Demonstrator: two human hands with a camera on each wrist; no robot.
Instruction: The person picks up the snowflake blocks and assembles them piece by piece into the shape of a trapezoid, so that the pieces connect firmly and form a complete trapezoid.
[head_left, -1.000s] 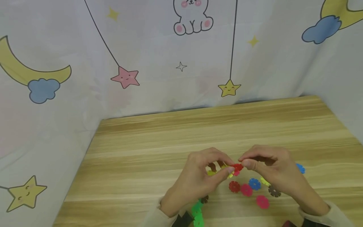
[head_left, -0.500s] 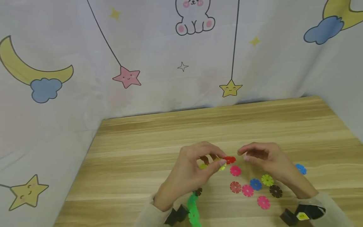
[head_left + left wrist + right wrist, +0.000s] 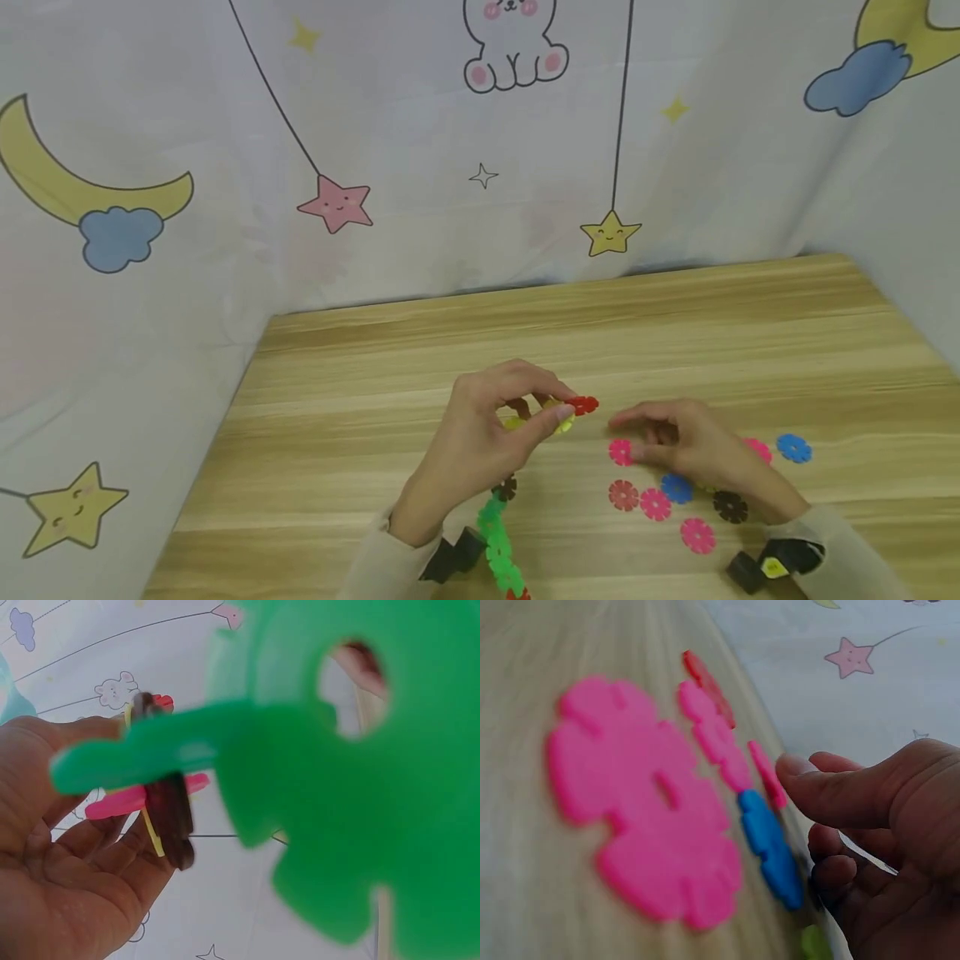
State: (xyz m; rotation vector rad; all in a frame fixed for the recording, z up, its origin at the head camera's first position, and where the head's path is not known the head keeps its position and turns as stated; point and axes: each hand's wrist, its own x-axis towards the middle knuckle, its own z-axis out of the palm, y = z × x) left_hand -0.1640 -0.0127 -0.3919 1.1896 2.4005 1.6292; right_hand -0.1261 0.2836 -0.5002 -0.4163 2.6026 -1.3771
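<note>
My left hand (image 3: 487,442) pinches a chain of slotted plastic snowflake discs between thumb and fingers. A red disc (image 3: 585,405) sticks out past its fingertips, beside a yellow disc (image 3: 564,423). Lower down, the chain runs through a dark brown disc (image 3: 507,487) to green discs (image 3: 498,546) near the wrist. In the left wrist view the green discs (image 3: 322,787) loom large and blurred, with a pink disc (image 3: 116,802) crossing the brown one. My right hand (image 3: 690,450) reaches low over the table, fingers loosely bent, thumb tip right at a loose pink disc (image 3: 620,452).
Several loose discs lie on the wooden table (image 3: 375,367) around the right hand: dull red (image 3: 623,495), pink (image 3: 656,504), blue (image 3: 677,488), dark brown (image 3: 730,506), pink (image 3: 698,536) and blue (image 3: 794,448). A printed white curtain (image 3: 420,150) hangs behind.
My right hand has let go of the red disc, parted from the chain and lowered to the loose pink disc. My left hand has shifted left and away with the chain.
</note>
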